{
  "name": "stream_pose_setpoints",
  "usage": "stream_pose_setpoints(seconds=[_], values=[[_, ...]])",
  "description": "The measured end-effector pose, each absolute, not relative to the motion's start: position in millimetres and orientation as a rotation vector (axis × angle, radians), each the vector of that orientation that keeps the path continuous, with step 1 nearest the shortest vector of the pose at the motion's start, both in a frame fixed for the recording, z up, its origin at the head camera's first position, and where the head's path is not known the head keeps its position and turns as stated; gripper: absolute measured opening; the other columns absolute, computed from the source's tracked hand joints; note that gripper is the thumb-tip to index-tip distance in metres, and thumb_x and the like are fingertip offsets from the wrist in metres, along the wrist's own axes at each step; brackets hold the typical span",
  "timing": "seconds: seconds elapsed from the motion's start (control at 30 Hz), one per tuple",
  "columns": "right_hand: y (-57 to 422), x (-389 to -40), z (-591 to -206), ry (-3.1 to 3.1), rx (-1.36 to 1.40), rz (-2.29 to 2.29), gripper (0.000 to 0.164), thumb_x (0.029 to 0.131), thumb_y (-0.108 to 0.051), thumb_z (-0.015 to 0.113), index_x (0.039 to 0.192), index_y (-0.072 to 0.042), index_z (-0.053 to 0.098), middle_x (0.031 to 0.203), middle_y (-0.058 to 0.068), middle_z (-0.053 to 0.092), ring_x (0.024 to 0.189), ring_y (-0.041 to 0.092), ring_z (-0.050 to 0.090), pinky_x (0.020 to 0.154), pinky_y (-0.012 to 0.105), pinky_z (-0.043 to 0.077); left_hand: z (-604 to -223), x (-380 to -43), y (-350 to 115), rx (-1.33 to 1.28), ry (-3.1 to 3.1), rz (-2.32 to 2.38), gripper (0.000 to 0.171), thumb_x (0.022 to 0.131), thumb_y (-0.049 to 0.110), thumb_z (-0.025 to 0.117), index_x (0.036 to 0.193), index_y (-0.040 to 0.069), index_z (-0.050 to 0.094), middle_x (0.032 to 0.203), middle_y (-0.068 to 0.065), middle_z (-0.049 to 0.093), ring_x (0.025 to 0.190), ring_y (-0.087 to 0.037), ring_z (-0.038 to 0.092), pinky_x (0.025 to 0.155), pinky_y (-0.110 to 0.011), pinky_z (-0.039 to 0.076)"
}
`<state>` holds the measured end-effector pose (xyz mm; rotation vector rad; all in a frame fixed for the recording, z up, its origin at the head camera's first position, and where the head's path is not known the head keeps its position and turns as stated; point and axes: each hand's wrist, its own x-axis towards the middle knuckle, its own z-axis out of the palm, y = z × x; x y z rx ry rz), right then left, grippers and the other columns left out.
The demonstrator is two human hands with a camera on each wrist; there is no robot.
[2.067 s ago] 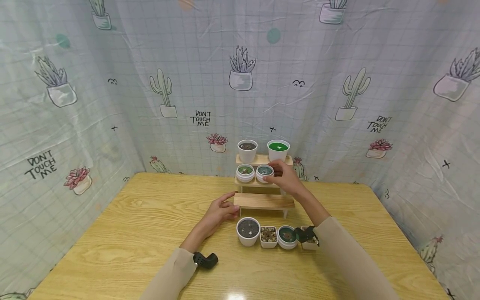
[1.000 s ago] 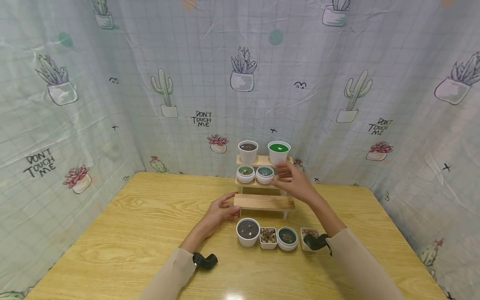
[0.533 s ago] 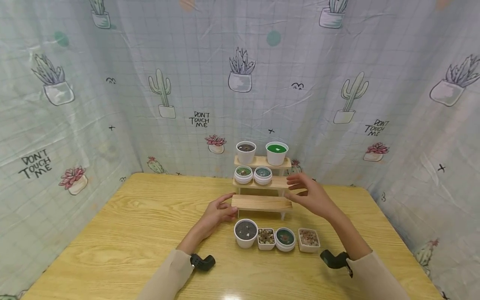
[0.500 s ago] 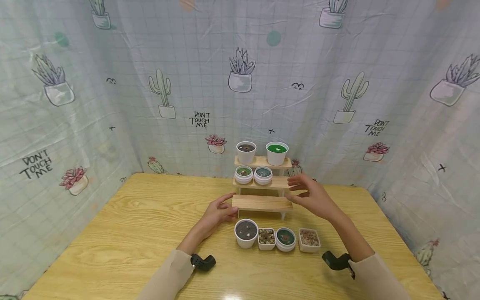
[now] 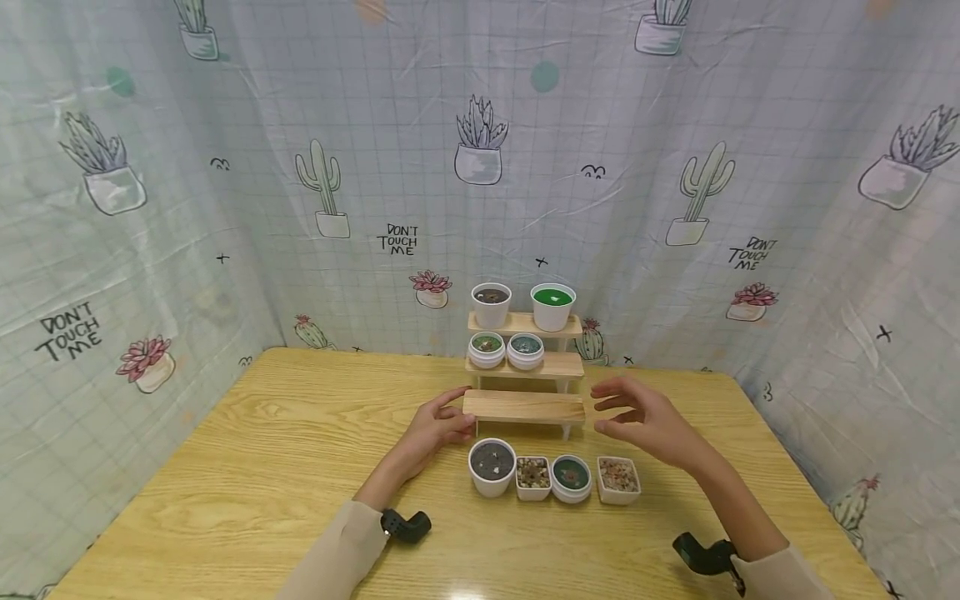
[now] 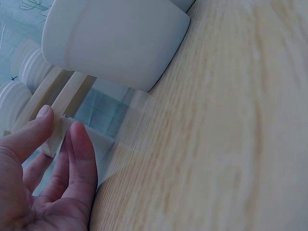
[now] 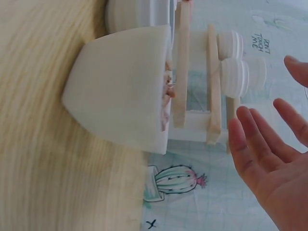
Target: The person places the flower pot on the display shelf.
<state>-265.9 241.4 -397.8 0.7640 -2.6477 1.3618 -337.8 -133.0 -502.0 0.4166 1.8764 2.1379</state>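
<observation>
Head: lowest step (image 5: 522, 406) pinched at left end by left hand (image 5: 431, 429); likely stiff, light. Right hand (image 5: 647, 421) empty, fingers apart; withdrawn from blue-topped pot (image 5: 526, 353) on middle tier (image 5: 562, 364) since earlier.
Left wrist: same end gripped thumb against fingers.
Right wrist: pink-gravel pot (image 7: 118, 89) untouched on table (image 7: 33, 72); probably rigid, smooth; best gripped by opposite walls.

I see the lowest step (image 5: 523, 406) open from above and at its right end, but the left hand (image 5: 438, 425) blocks its left end. In front, the dark-filled pot (image 5: 492, 467), pebble pot (image 5: 533, 479) and round green pot (image 5: 571, 482) bar the way, leaving a narrow gap before the square pink-gravel pot (image 5: 618, 482). The middle step (image 5: 564, 364) offers room right of its blue-topped pot (image 5: 526, 353).
</observation>
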Motion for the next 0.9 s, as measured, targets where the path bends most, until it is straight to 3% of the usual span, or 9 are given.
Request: stream_pose_setpoints(seconds=[0.17,0.27,0.5,0.7,0.9], values=[[249,-261,-402,-2.667,0.816,1.388,0.042,0.096,-0.016,0.075,0.133,-0.006,0.059,0.132,0.017,0.065,0.118,0.038,0.067,0.093,0.03,0.06,-502,-339,-132,0.423,1.873,2.141,0.071,0.098,0.007,0.069,0.16,0.01,0.035,0.094,-0.002,0.072,0.088,-0.014,0.071,0.08,-0.027,0.062],[253,-260,-406,-2.673,0.85,1.412,0.04,0.096,-0.013,0.074,0.133,-0.006,0.06,0.131,0.017,0.064,0.116,0.028,0.069,0.093,0.03,0.06,-503,-339,-131,0.421,1.877,2.142,0.071,0.098,0.006,0.069,0.16,0.009,0.035,0.094,-0.003,0.072,0.087,-0.015,0.071,0.08,-0.027,0.063],[261,-258,-414,-2.68,0.907,1.474,0.042,0.095,-0.013,0.074,0.134,-0.006,0.059,0.131,0.014,0.063,0.117,0.021,0.068,0.096,0.037,0.06,-502,-339,-131,0.414,1.89,2.132,0.07,0.098,0.006,0.068,0.16,0.009,0.035,0.094,-0.003,0.072,0.088,-0.014,0.072,0.081,-0.027,0.063],[266,-262,-424,-2.708,0.948,1.533,0.043,0.096,-0.013,0.074,0.134,-0.005,0.058,0.132,0.025,0.061,0.116,0.013,0.067,0.095,0.034,0.06,-503,-340,-133,0.432,1.891,2.12,0.072,0.099,0.007,0.068,0.161,0.007,0.032,0.096,-0.003,0.072,0.089,-0.014,0.072,0.082,-0.027,0.063],[269,-266,-434,-2.732,0.955,1.562,0.042,0.096,-0.011,0.072,0.134,-0.005,0.058,0.134,0.031,0.058,0.12,0.022,0.066,0.099,0.037,0.059,-504,-340,-133,0.426,1.889,2.12,0.072,0.098,0.008,0.069,0.161,0.008,0.032,0.097,-0.004,0.072,0.09,-0.015,0.072,0.082,-0.027,0.063]])
